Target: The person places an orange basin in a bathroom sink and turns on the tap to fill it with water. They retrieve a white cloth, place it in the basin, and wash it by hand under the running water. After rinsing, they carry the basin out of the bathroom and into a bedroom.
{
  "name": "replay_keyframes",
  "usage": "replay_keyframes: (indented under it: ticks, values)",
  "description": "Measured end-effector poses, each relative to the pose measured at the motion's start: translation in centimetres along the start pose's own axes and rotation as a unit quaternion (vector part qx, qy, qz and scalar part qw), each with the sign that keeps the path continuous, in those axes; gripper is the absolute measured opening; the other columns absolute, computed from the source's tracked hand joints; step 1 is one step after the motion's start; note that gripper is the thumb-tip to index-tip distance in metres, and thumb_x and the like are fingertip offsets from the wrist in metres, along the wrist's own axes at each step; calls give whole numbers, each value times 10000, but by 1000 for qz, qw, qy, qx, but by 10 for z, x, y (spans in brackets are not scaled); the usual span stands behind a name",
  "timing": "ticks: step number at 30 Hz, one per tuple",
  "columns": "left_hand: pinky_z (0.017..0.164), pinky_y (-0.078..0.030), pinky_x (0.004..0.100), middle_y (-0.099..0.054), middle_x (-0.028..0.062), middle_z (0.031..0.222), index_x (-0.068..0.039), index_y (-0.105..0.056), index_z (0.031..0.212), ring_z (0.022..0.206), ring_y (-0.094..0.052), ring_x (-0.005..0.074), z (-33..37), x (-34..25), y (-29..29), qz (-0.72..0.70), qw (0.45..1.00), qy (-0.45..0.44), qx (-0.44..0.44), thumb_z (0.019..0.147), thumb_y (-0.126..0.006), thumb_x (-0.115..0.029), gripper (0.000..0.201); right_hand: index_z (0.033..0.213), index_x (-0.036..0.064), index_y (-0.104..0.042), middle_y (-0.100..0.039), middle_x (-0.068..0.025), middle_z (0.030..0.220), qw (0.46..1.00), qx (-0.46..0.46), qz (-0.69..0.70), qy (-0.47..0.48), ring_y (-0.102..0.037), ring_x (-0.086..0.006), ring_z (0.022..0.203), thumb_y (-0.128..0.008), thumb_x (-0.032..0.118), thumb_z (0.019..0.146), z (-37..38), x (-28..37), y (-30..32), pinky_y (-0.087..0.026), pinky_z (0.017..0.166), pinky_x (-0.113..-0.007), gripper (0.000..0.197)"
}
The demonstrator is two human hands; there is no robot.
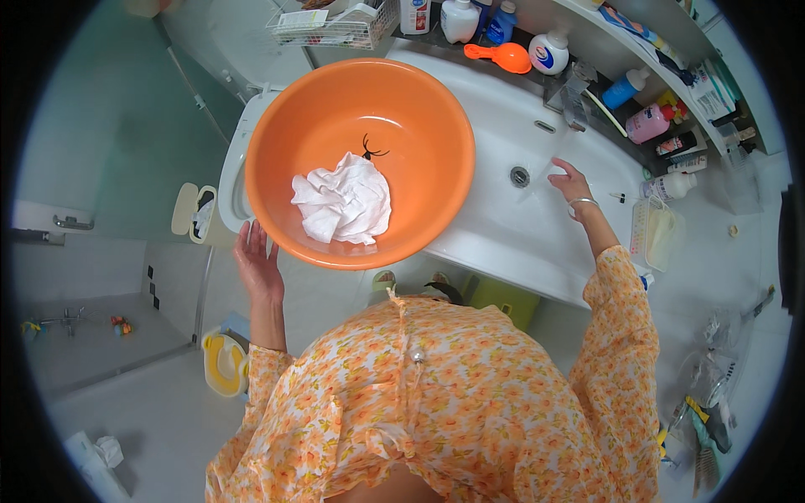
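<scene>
The left hand (258,264) lies flat, fingers spread, against the near rim of the orange basin (419,109); the basin overhangs the sink (503,226) edge, 1 white cloth (342,201) inside. The right hand (570,180), fingers loosely apart and holding nothing, hovers in the bare sink bowl near the drain (520,176).

Quick count: one orange basin (360,159), one crumpled white cloth (342,201) in it, one white sink (520,210) with one drain (520,176) and one tap (572,99). Two hands, left (257,261) and right (572,180). One orange scoop (501,56), one wire basket (335,29), one pink bottle (647,123). The other bottles along the shelf are too crowded to count exactly.
</scene>
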State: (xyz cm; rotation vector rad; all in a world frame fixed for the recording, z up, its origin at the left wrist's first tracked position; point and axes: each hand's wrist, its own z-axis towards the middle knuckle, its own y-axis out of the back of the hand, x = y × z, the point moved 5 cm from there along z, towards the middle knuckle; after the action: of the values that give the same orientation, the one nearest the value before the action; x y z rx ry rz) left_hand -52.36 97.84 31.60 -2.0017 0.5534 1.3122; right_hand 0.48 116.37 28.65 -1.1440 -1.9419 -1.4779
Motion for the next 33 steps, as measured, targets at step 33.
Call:
replay_keyframes:
  ticks: [33]
  values:
    - [920, -206, 380, -432, 53, 1140, -88, -379, 1137, 1088, -354, 164, 1, 5, -8, -26, 999, 13, 34, 797, -348, -450, 497, 1161, 167, -435, -563, -63, 845, 1000, -1, 19, -5, -505, -134, 801, -562, 88, 700, -2, -3, 0, -380, 764, -236, 484]
